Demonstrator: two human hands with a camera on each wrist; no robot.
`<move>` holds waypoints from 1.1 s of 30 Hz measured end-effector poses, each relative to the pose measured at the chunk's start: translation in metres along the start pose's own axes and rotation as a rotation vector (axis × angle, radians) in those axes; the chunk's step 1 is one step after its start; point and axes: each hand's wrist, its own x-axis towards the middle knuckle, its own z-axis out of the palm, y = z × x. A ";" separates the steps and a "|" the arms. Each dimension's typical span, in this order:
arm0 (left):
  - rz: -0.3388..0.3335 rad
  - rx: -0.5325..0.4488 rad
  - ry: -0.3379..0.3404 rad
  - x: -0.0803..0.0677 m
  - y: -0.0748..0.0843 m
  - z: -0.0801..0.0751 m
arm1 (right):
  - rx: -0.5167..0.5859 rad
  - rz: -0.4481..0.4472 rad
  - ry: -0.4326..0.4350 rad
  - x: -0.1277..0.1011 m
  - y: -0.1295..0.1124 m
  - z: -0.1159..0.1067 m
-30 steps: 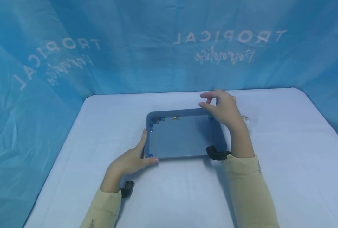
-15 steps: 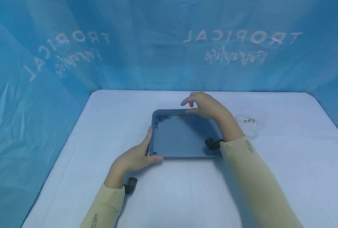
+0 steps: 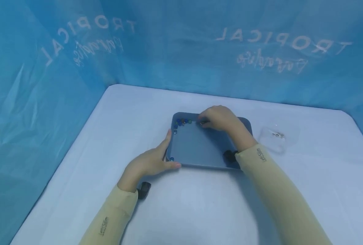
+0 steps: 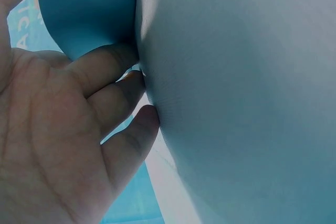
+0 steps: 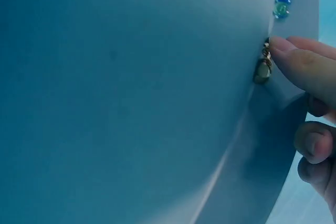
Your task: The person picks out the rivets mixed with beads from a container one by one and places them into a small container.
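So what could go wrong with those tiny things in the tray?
The small gold piece lies against the far wall of the tray, and the right hand only touches it with a fingertip, so it might slip away. The round beads sit loose in the far left corner and could roll if the left hand, resting on the near left edge, nudges the tray.

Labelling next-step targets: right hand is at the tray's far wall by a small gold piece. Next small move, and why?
Probably close thumb and forefinger on the small gold piece and lift it. The right hand has one fingertip touching it against the tray wall, with no grip yet; the left hand rests on the tray's near left corner.
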 end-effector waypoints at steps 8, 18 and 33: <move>0.013 0.028 -0.005 0.003 0.000 -0.004 | -0.043 0.018 0.030 -0.002 -0.006 -0.003; -0.009 0.030 -0.008 0.001 -0.004 -0.004 | -0.064 0.011 0.021 0.001 -0.010 0.003; -0.020 0.028 -0.010 0.001 -0.003 -0.003 | -0.037 -0.005 0.037 -0.001 -0.008 0.004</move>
